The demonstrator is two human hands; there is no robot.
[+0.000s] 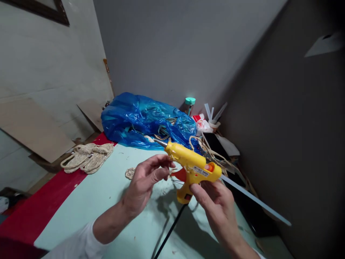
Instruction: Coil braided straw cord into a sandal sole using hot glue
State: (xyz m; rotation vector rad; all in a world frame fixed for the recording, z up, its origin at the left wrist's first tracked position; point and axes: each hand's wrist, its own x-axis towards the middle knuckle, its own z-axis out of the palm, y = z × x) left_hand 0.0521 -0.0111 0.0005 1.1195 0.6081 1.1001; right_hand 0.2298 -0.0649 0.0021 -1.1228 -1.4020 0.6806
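My right hand (pixel 215 201) grips the handle of a yellow hot glue gun (pixel 192 166), its metal nozzle pointing up and left. A clear glue stick (pixel 256 201) juts out of the gun's back toward the right. A black cord (pixel 169 232) runs down from the handle. My left hand (pixel 145 180) is closed in a pinch just below the nozzle, on a thin piece of pale straw cord that I can barely make out. A small coiled straw disc (pixel 130 173) lies on the pale green table (pixel 88 201) beside my left hand.
A blue plastic bag (pixel 142 120) with straw inside sits at the back. Woven straw pieces (pixel 87 156) lie at the left on a red strip (pixel 40 205). Loose straw cord (pixel 210 151), a dark phone (pixel 214 142), a teal-capped bottle (pixel 189 104) and glue sticks in a cup (pixel 214 115) crowd the right wall.
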